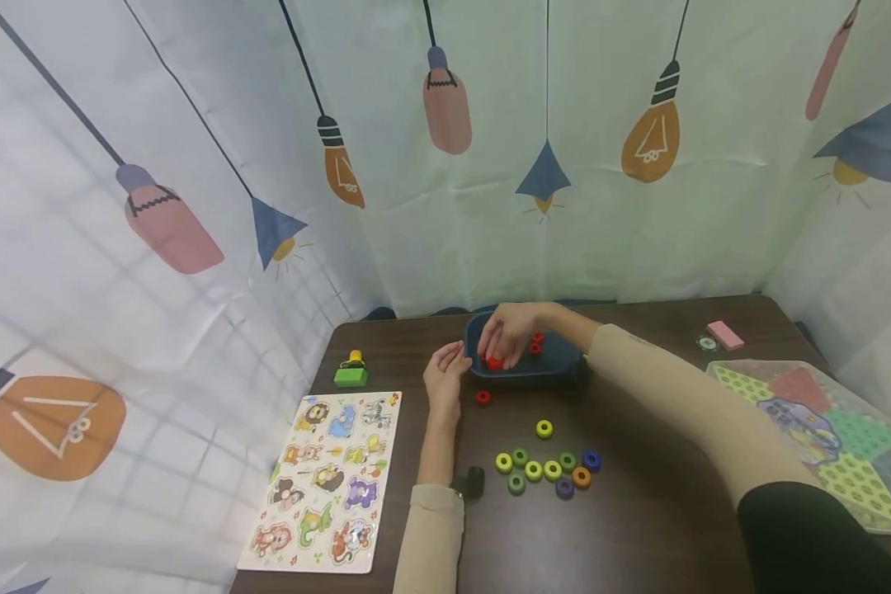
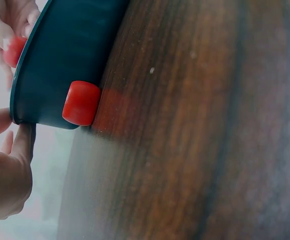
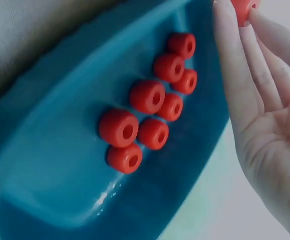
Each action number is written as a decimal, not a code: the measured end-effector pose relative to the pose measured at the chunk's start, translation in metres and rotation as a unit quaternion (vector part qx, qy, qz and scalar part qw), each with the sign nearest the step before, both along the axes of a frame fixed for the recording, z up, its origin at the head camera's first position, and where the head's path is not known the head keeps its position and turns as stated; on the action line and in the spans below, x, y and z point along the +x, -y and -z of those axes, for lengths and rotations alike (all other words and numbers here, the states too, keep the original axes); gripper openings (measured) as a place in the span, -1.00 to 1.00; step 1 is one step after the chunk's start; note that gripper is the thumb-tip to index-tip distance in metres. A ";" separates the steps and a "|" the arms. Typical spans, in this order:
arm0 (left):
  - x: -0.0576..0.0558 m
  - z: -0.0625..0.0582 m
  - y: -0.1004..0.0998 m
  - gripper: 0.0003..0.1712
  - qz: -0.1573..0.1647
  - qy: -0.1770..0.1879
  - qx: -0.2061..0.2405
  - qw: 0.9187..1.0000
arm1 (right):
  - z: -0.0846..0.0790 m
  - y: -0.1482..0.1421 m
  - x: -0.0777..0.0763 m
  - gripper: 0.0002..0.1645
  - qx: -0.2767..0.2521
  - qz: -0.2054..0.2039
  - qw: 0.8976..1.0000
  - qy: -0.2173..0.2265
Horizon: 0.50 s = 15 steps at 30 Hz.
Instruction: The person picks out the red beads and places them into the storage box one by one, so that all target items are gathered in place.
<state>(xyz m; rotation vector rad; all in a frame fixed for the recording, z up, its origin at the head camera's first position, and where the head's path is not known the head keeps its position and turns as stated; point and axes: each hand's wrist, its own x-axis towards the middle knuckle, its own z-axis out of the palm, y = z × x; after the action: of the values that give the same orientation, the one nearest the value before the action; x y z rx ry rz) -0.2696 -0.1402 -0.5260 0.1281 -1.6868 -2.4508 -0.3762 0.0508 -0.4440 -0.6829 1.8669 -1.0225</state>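
My left hand (image 1: 445, 378) pinches the left end of a dark blue plastic bin (image 1: 560, 356), thumb and fingers at its rim in the left wrist view. Over the bin's left part, my right hand (image 1: 512, 326) holds a red bead (image 3: 243, 9) between thumb and fingertips. Several red beads (image 3: 147, 96) with holes lie grouped on the bin floor (image 3: 69, 175). Another red bead (image 2: 81, 103) stands on the table outside, close against the bin's wall.
Several yellow, green, orange and blue beads (image 1: 533, 471) lie mid-table, nearer me. An animal puzzle board (image 1: 319, 483) is at left, with a green-and-yellow toy (image 1: 351, 375) behind it. A clear case (image 1: 824, 437), pink block (image 1: 725, 335) and round chip (image 1: 707, 343) are at right.
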 end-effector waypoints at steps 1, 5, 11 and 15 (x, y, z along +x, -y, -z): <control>-0.001 0.002 -0.001 -0.47 -0.005 0.001 -0.001 1.000 | 0.002 0.001 -0.003 -0.60 0.003 0.005 1.000 -0.004; -0.005 0.010 -0.003 -0.50 -0.024 0.002 -0.012 1.000 | 0.009 0.005 -0.009 -0.62 0.018 0.003 0.999 -0.032; -0.006 0.012 -0.006 -0.53 -0.033 0.002 -0.016 0.999 | 0.022 0.012 -0.012 -0.67 0.050 0.010 0.995 -0.089; -0.003 0.011 -0.007 -0.53 -0.033 0.011 -0.019 0.999 | 0.030 0.013 -0.013 -0.68 0.055 0.017 0.994 -0.093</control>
<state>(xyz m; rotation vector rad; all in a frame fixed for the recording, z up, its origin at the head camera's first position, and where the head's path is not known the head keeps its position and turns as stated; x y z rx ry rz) -0.2724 -0.1333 -0.5371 0.2033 -1.7100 -2.3769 -0.3893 0.0376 -0.4742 -0.7038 2.0863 -0.8938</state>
